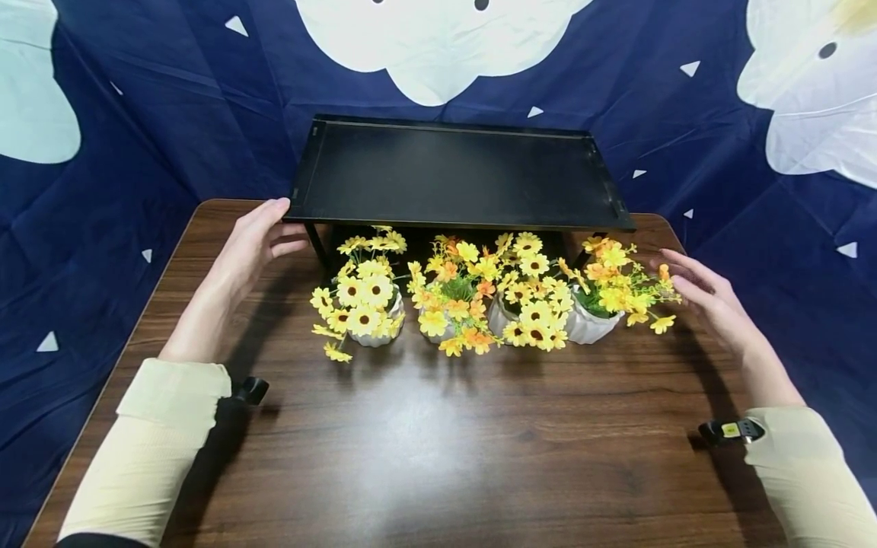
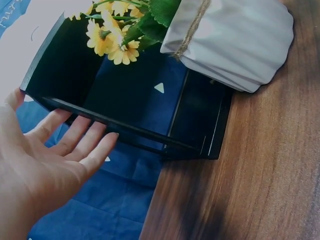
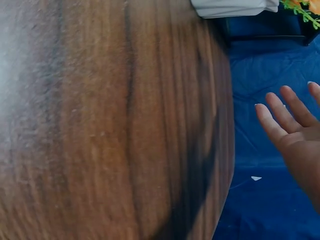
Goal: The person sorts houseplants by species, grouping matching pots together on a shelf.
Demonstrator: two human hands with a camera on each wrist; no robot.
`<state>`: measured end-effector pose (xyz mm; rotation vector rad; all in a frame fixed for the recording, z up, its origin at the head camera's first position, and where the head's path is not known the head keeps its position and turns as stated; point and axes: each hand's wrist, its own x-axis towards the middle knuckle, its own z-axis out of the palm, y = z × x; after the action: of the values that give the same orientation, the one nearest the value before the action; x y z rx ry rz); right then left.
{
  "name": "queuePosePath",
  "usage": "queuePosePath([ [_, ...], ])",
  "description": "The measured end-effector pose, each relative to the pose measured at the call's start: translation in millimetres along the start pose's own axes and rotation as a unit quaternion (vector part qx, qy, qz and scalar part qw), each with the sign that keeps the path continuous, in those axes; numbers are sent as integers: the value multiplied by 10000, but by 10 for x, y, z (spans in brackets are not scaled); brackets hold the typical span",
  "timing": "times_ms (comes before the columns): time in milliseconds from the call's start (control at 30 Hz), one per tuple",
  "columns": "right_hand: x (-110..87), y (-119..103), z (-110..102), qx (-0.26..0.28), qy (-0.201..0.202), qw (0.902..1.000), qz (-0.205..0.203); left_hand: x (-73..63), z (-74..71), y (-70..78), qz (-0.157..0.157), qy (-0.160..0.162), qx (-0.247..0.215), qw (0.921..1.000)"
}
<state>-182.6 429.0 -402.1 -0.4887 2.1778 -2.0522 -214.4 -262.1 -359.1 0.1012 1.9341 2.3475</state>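
Observation:
A black two-level shelf stands at the back of the wooden table. My left hand is at its front left corner; one fingertip meets the top panel's edge, and the others extend below it. In the left wrist view, the fairly straight fingers reach the shelf's side bar. In front of the shelf stands a row of several white pots of artificial yellow and orange flowers, including the leftmost pot and the rightmost pot. My right hand hovers beside the rightmost flowers, fingers spread, holding nothing.
The brown wooden table extends in front of the pots. A dark blue cloth with white cloud shapes hangs behind and beside it. Small black devices are on both wrists, including the left wrist device.

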Motion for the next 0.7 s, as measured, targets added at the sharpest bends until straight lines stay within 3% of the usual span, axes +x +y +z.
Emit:
queuePosePath([
  [100, -24, 35, 8, -821, 160, 9953, 496, 1, 3, 3, -3, -43, -38, 10000],
  [200, -35, 62, 28, -1898, 103, 9786, 782, 6, 7, 3, -7, -112, -112, 9999],
  [300, -25, 81, 71, -2554, 44, 9631, 843, 20, 7, -3, 4, -142, -169, 9998],
  [533, 35, 112, 190, -2317, -278, 9705, 612, 61, 2, -15, 69, -187, -254, 9995],
  [700, 79, 126, 277, -2564, -323, 9631, 757, 69, -9, -24, 47, -164, -217, 9996],
])
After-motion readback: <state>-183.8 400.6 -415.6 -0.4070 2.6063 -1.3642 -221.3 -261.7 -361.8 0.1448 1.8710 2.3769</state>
